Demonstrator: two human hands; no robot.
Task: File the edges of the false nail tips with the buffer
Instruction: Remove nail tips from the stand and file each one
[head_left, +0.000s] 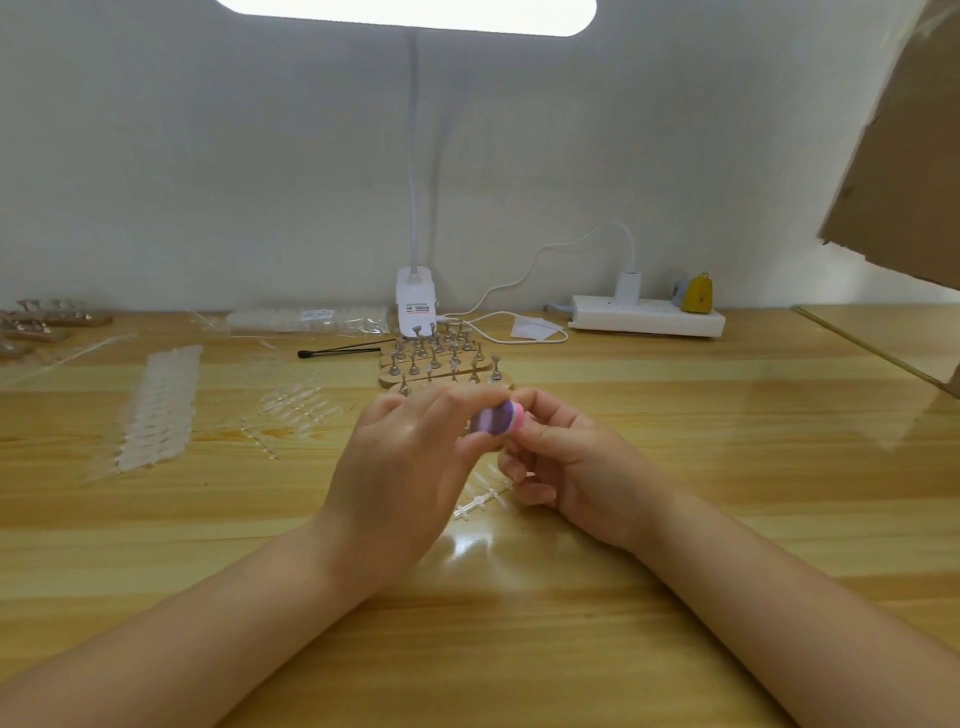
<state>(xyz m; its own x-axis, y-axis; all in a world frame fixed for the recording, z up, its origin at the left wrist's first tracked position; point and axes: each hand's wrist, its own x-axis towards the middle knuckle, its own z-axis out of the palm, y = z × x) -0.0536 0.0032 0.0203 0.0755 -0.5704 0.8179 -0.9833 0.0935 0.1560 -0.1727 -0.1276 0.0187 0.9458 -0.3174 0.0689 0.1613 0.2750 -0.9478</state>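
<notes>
Wooden table (675, 441), white wall; left hand (400, 467) pinches buffer (496, 420); right hand (566, 462) grip unclear.

1. Both bare forearms are reaching in from the near edge, converging at centre.
2. Left hand (410, 457) is showing its back, fingers curling and pinching something at the fingertips.
3. Right hand (566, 462) is sitting just right of it, fingers curled, thumb and forefinger pinching; fingertips of both hands are touching.
</notes>
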